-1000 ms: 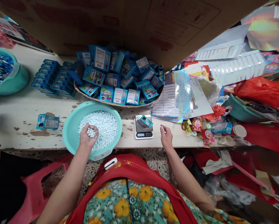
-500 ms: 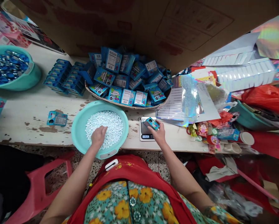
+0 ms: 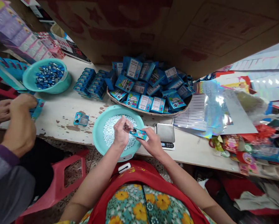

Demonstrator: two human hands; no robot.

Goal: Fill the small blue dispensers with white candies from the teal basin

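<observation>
Pellet basin (image 3: pixel 97 132): on table (image 3: pixel 188 147), before the person; pellets (image 3: pixel 108 129) inside.
Left hand (image 3: pixel 122 132): above pellet basin.
Right hand (image 3: pixel 152 143): just right of it, holding small box (image 3: pixel 139 133) over basin's right side.
Scale (image 3: pixel 165 132): right of pellet basin, near right hand.
Tray (image 3: pixel 141 109): behind basin and scale, heaped with packs (image 3: pixel 145 101).
Large carton (image 3: pixel 153 34): behind tray.
Box rows (image 3: pixel 91 82): left of tray.
Lone box (image 3: pixel 81 119): left of pellet basin.
Far basin (image 3: pixel 61 86): left of rows.
Co-worker's hands (image 3: pixel 24 102): far left.
Printed sheets (image 3: pixel 195 109): right of tray.
Stool (image 3: pixel 60 183): before table, left of person.
</observation>
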